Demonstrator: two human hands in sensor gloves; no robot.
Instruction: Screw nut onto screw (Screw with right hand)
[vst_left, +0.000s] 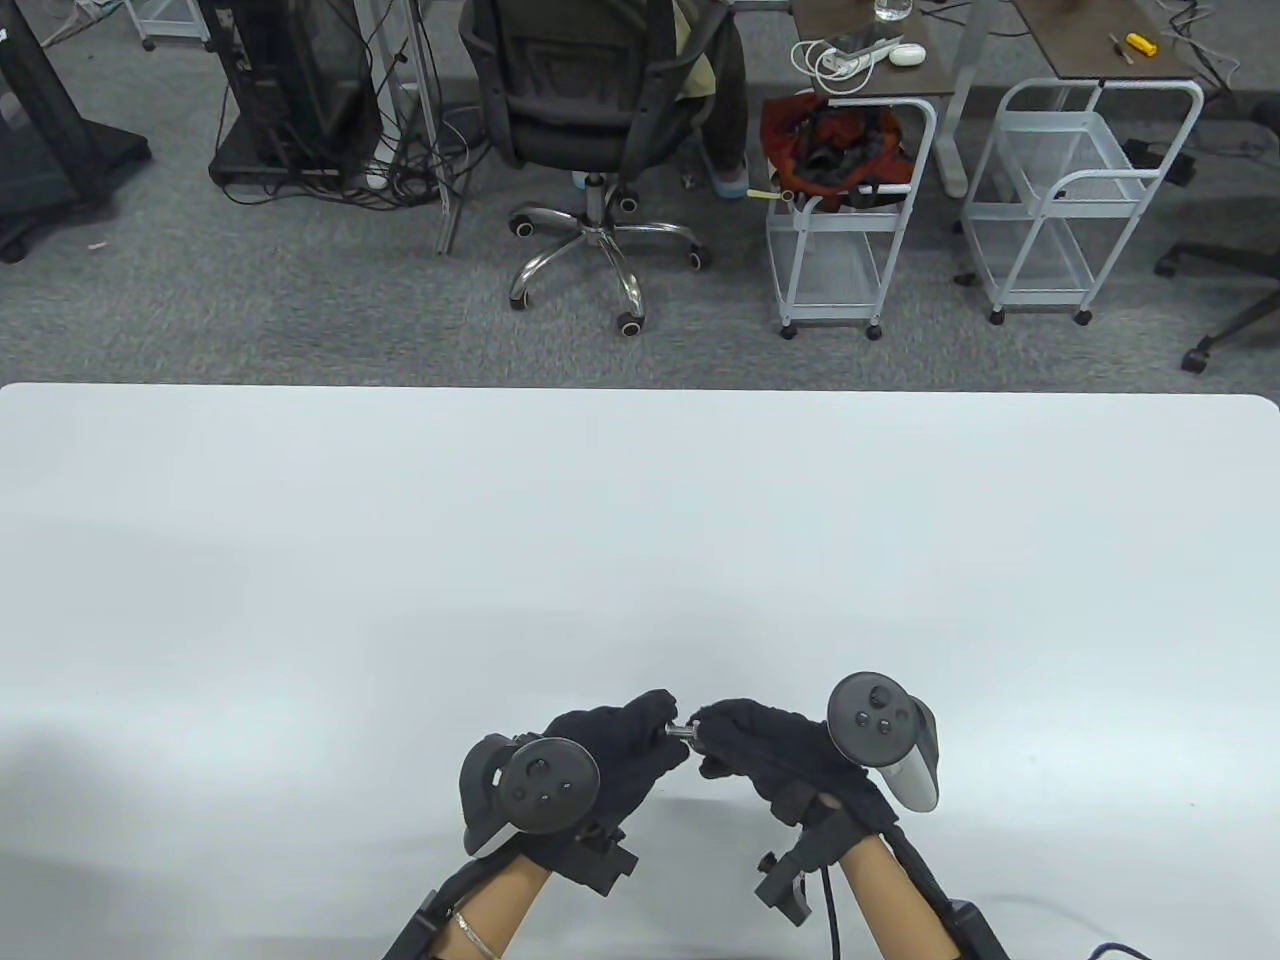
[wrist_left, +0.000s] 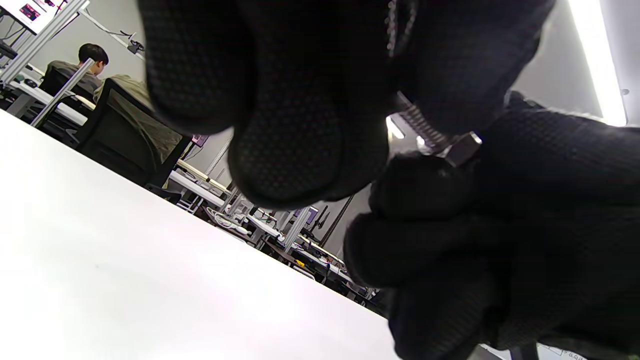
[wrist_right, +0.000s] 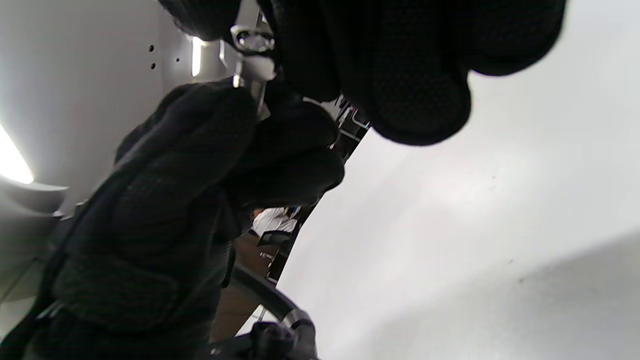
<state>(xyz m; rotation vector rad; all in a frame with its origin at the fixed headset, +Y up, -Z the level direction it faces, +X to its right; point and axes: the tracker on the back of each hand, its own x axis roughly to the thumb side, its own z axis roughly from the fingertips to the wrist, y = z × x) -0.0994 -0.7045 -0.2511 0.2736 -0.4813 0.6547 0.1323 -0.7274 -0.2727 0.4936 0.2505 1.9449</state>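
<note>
Left hand (vst_left: 610, 750): grip closed around one end of the screw, holding it level above the bench's near edge, about mid-width.
Right hand (vst_left: 760, 745): grip narrow, fingertips (vst_left: 708, 722) pinched at the other end, where the nut sits.
Screw (vst_left: 681, 730): short metal shaft bridging the two hands; threads show in the left wrist view (wrist_left: 420, 125).
Nut (wrist_left: 462, 147): hexagonal, metal, on the threaded shaft; only partly visible between gloved fingers.
Bench (vst_left: 640, 520): white, bare surface beneath both hands.
Risk, cross-threading: likely if the nut tilts off the screw's axis while turning.
Risk, drop: thick gloves may dull the feel; a slack pinch could let the nut fall and roll off the near edge.
Risk, co-rotation: the screw may spin along if the left hold loosens.
Writing: none legible on gloves, trackers or parts.
</note>
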